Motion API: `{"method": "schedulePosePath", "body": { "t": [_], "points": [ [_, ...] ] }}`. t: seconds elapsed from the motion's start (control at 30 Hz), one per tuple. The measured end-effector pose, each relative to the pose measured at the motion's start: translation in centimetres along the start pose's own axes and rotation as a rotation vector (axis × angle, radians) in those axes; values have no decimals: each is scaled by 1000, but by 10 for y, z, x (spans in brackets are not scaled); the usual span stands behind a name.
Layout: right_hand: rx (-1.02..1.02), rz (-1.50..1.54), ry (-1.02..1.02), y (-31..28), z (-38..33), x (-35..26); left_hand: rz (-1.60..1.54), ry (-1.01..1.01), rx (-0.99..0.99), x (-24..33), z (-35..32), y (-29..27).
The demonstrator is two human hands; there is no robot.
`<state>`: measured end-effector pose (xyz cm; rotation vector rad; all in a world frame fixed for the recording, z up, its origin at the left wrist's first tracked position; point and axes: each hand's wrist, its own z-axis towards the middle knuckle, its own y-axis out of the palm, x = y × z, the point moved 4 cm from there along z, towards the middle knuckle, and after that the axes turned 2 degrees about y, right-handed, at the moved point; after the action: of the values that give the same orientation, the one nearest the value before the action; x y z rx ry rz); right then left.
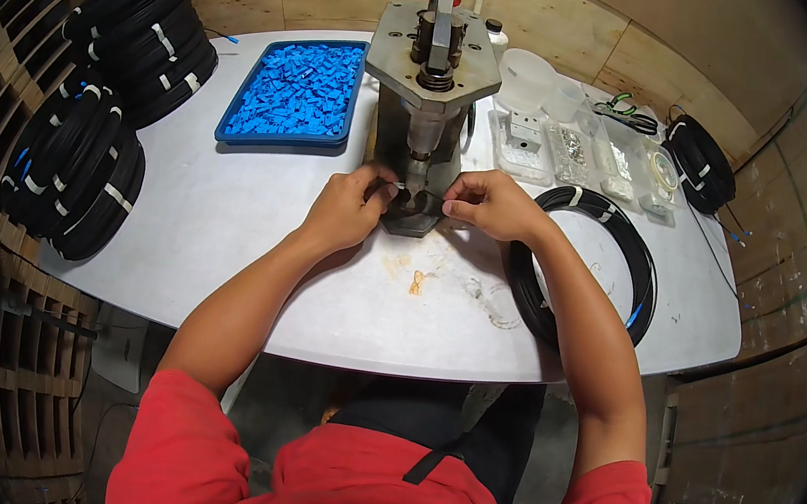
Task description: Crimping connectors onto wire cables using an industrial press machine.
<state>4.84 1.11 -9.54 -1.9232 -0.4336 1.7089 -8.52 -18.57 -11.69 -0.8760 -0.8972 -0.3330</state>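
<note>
A grey metal hand press stands at the middle of the white table. My left hand and my right hand meet at the press's base, fingertips pinched on a small part and thin cable end under the ram. The part itself is mostly hidden by my fingers. A black cable coil lies flat under my right forearm.
A blue tray full of small blue pieces sits left of the press. Stacks of black cable coils stand at the far left, another coil at the far right. Clear bags, a metal block and white cups lie right of the press.
</note>
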Motion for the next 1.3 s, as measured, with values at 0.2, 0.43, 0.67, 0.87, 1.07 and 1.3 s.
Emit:
{"method": "schedulePosePath", "body": {
  "t": [0.2,0.43,0.67,0.87,1.07,1.3],
  "points": [
    [34,42,4,3,-3,3,-36,1,17,0,-1,0],
    [88,14,-30,5,-7,-2,-37,-2,14,-1,-1,1],
    [176,-118,-109,8,-14,-12,-27,-1,19,0,-1,1],
    [215,-234,-158,9,-17,-18,-12,-21,10,-3,0,1],
    [258,-358,-246,10,-20,-23,-27,-18,8,-3,0,1],
    [282,-430,-364,12,-21,-25,-19,-20,8,-1,-1,1]
  ]
}}
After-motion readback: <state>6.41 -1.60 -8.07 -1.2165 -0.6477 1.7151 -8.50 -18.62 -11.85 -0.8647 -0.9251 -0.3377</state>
